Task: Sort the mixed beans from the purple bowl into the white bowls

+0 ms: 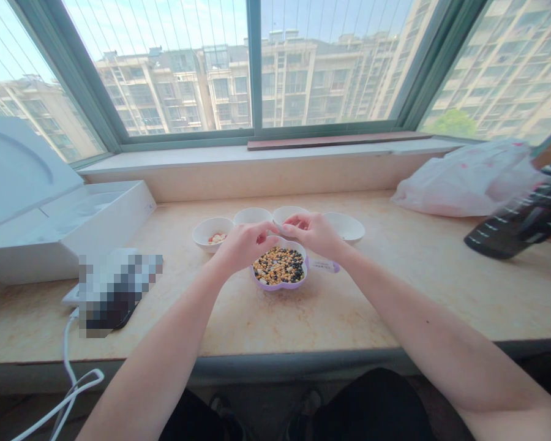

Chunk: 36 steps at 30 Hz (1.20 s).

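A purple flower-shaped bowl [280,284] with a short handle [325,267] holds mixed yellow, black and pale beans [279,264]. Over its left rear rim is my left hand [250,243], its fingers curled and pressed together. My right hand [311,231] hangs above the bowl's right rear side, thumb and fingertips pinched near a white bowl [290,214]. Whatever either hand pinches is too small or hidden to name. Behind stand more white bowls: the leftmost bowl [202,240] contains some reddish and pale pieces, and another bowl [352,229] stands at the right.
An open white box [114,226] stands at the left, with a blurred-out phone-like device [119,294] and white cable [68,349] in front. To the right are a plastic bag [468,180] and a dark bottle [509,217] lying tilted. Windows line the back.
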Each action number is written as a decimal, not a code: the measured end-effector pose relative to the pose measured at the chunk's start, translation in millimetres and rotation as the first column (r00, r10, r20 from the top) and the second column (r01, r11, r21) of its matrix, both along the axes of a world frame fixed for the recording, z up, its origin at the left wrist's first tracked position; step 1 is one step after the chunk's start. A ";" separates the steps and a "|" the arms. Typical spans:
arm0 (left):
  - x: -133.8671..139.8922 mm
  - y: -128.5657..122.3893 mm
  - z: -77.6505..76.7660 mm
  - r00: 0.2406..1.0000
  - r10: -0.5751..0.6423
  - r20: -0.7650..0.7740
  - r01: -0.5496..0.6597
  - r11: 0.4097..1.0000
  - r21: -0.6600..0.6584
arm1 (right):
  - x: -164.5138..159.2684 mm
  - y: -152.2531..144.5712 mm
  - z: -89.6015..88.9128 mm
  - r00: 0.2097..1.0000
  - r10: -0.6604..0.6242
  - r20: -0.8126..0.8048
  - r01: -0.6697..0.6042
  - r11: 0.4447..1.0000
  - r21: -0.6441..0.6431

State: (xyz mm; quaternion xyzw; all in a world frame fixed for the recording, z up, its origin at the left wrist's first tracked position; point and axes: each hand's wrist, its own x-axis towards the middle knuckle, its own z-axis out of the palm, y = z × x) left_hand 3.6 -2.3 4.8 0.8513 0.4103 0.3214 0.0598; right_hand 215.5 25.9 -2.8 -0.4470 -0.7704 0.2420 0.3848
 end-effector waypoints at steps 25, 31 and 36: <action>16.2 -3.0 -12.8 0.933 -0.268 -0.240 0.205 0.944 -0.258 | 23.7 31.1 -16.0 0.869 -0.368 0.331 0.268 0.912 0.311; 14.5 -1.5 -15.3 0.934 -0.248 -0.259 0.172 0.943 -0.284 | 20.7 26.2 -12.6 0.885 -0.340 0.318 0.248 0.922 0.298; 14.8 -0.7 -16.6 0.939 -0.218 -0.267 0.114 0.928 -0.355 | 16.9 22.7 -12.1 0.894 -0.320 0.314 0.231 0.929 0.289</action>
